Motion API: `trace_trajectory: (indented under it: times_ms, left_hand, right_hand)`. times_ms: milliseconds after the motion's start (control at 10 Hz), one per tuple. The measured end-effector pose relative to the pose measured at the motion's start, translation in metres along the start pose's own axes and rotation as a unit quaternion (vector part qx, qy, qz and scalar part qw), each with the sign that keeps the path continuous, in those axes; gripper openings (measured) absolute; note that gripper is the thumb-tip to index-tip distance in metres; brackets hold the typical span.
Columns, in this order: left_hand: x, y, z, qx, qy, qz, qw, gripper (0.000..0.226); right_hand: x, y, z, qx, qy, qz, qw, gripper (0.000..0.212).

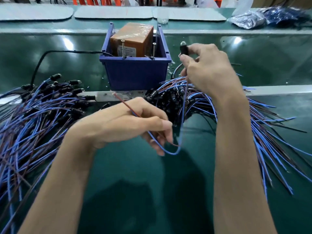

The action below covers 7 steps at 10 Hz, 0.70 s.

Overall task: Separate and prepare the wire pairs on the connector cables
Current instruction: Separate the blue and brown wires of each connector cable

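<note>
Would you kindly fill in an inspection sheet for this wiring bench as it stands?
Surface: green bench mat, bare between the forearms.
Job's things: black connector with its blue-and-brown wire pair held up; left pile and right pile of similar cables flank the hands.
Clutter: small dark specks beside the blue bin.
Hands: left hand pinches the wire pair; right hand pinches the connector.
Cables: black cord runs from the bin leftwards.
Surroundings: orange box inside the bin; grey mats and plastic bags on the far side.
</note>
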<state>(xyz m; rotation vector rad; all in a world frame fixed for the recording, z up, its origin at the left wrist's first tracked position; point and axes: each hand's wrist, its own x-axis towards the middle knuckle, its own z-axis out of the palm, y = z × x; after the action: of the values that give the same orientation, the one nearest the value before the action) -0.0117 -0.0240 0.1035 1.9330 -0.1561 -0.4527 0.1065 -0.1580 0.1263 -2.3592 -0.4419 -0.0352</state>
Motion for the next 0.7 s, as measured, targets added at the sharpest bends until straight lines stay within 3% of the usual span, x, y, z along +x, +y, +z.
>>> trace_trajectory:
  times_ms: [100,200,300,400,500,600,700]
  left_hand:
    - [-0.002,0.006,0.012,0.04,-0.057,0.021,0.997,0.025]
    - [0.003,0.006,0.017,0.148,-0.108,0.007,0.983,0.064]
    - [0.01,-0.002,0.021,0.19,-0.2,0.003,0.961,0.074]
    - [0.008,-0.002,0.018,0.138,-0.194,0.016,0.971,0.093]
    - [0.006,-0.005,0.008,0.104,-0.155,0.027,0.982,0.09]
    - [0.008,-0.008,0.002,0.095,-0.088,0.027,0.991,0.075]
    - [0.011,-0.013,0.002,0.108,-0.049,0.004,0.993,0.062]
  right_hand:
    - [0.0,0.003,-0.006,-0.012,0.025,0.014,1.0,0.024]
    - [0.001,0.008,-0.012,-0.007,0.055,0.028,0.998,0.025]
    - [0.002,0.02,-0.016,-0.016,0.084,0.052,0.995,0.028]
    - [0.004,0.034,-0.023,-0.035,0.128,0.076,0.988,0.031]
    - [0.01,0.049,-0.033,-0.049,0.225,0.06,0.971,0.032]
    - [0.017,0.054,-0.045,-0.019,0.355,-0.014,0.935,0.032]
    - [0.018,0.049,-0.046,0.001,0.363,-0.066,0.93,0.034]
